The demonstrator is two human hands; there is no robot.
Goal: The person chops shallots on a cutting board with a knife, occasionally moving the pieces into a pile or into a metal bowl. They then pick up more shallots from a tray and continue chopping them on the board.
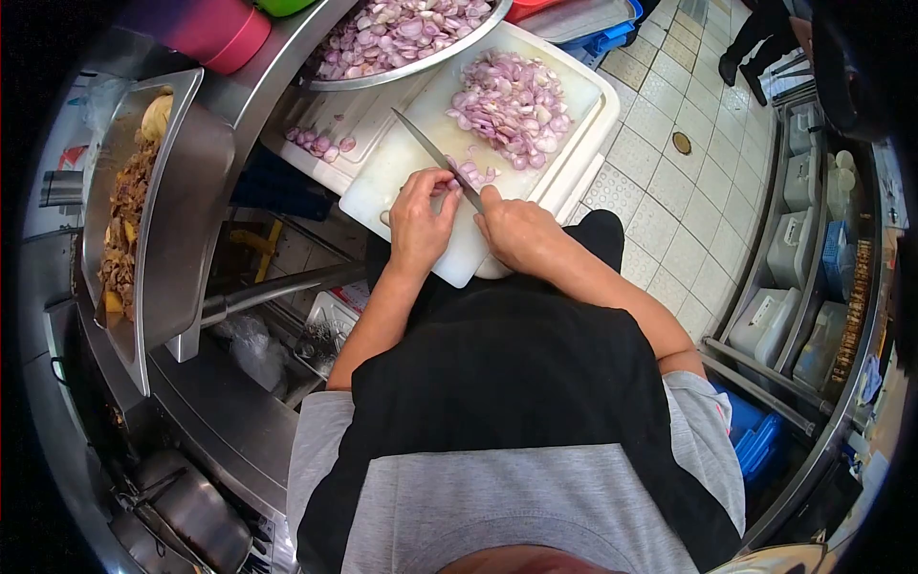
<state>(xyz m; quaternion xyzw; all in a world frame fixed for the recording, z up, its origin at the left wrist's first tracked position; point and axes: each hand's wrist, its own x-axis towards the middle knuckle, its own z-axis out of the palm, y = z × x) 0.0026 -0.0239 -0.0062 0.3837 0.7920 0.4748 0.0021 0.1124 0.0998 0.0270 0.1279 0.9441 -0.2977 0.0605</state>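
My right hand (521,232) is closed around the handle of a knife (426,143), whose long blade points up and left across the white cutting board (390,170). Against the blade, the bent fingers of my left hand (421,218) hold a small shallot, mostly hidden by the fingertips. A few fresh slices (475,173) lie just beyond the blade. Farther up the board is a large heap of sliced shallots (512,107). Several peeled shallots (323,145) rest to the left, on the white surface under the board.
A wide metal bowl (457,50) of shallots stands behind the board. At left, a deep steel pan (186,182) holds brown cooked food, with a pink container (225,43) above it. Shelves with white bins (765,320) line the right side. Another person's legs (760,48) show at top right.
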